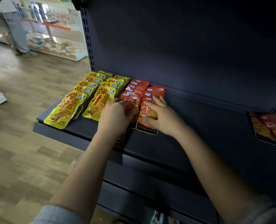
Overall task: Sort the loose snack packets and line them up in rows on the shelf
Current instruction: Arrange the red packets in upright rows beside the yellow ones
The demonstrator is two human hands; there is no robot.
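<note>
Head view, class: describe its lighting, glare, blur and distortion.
Head view: the shelf back panel is dim and darkens toward the corners; daylight washes out the white shelving behind; glare spots sit on the yellow packets and orange packets; loose packets at the right edge look smeared; wide-angle bending slants the shelf edge.

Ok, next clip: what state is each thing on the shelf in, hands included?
Yellow packets: two overlapping rows, lined up.
Red packets: two rows, front ones being set.
Left hand: fingers curled on the front packet of the left red row.
Right hand: fingers straight, pressing the front packet of the right red row.
Loose packets: unsorted, far right.
Shelf: mostly bare.
</note>
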